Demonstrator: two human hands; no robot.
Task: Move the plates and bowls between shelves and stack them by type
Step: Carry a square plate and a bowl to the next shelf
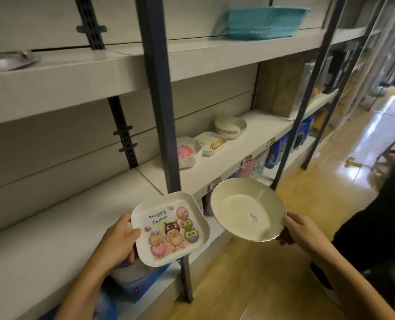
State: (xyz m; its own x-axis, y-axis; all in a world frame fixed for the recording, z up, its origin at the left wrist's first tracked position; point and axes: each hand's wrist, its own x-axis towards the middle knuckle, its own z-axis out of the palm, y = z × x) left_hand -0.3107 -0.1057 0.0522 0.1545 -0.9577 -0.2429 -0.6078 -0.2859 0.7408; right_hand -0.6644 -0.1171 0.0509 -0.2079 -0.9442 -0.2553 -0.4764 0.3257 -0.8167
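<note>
My left hand [119, 239] grips the left edge of a square white plate [171, 229] printed with "Happy Easter" and cartoon chicks and owls. My right hand [299, 229] grips the right rim of a round cream bowl [247, 207] with a small sticker inside. Both are held in the air in front of the middle shelf [226, 162]. Further along that shelf stand a stack of flower-shaped plates [188, 151], a stack of square plates [211, 143] and a stack of cream bowls [230, 127].
A dark metal upright [161, 112] stands between me and the stacks. The upper shelf carries a teal basket [264, 20] and a silvery tray [4, 61]. Packaged goods [275, 153] fill the shelf below. The wooden floor [284, 227] lies to the right.
</note>
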